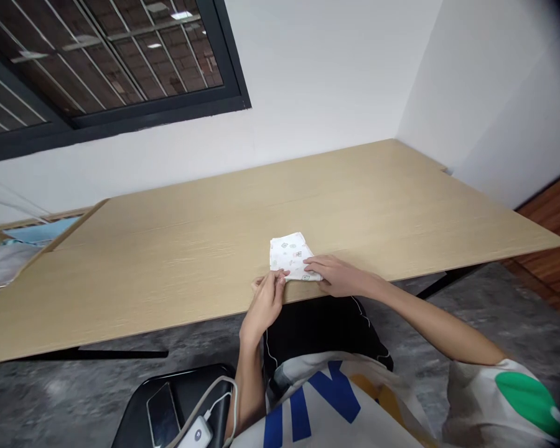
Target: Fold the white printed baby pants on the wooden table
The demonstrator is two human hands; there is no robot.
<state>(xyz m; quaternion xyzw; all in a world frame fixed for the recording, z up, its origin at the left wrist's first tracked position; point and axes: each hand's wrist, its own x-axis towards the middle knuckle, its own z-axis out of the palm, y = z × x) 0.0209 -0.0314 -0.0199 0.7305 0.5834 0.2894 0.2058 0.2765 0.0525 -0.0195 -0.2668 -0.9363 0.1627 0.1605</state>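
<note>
Two hands (340, 277), left (263, 305) pinching cloth (287, 253), right fingers (314, 266) atop

A long, tan, wood-grained table (168, 249) is bearing a small, white, four-sided printed cloth (289, 252), lying toward its near edge.

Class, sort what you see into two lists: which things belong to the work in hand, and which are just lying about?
In the work:
- patterned white cloth, touched by both hands
- left hand
- right hand
- table, under the cloth

Apparently just lying about:
- phone on the black seat
- white device, cable plugged in
</note>
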